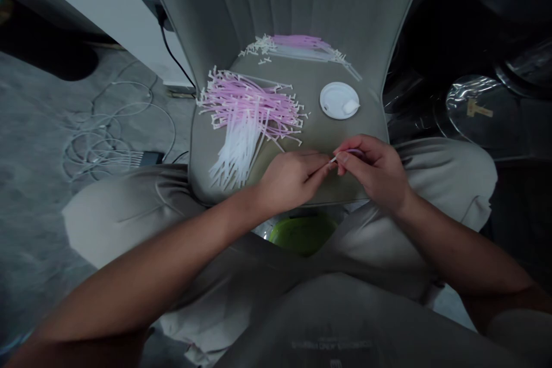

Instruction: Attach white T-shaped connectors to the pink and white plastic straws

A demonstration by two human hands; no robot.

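Observation:
Over the front edge of the chair seat, my left hand (294, 179) and my right hand (376, 171) meet, fingertips almost touching. My right hand pinches a thin pink strip (356, 152) that curves back under its fingers. A short white end of it shows between the hands, and the closed left fingertips grip that end. To the left lies a heap of pink strips (254, 98) with small white T-shaped ends. Thin white strips (238, 146) spread in front of the heap. A white round lid (330, 91) holds a small white piece (351, 107).
At the back of the grey chair seat (366, 126) lie more pink strips (302, 41), white strips (310, 56) and loose white T-pieces (261, 45). Coiled cable (101, 149) lies on the left floor. A green container (302, 234) is below the seat.

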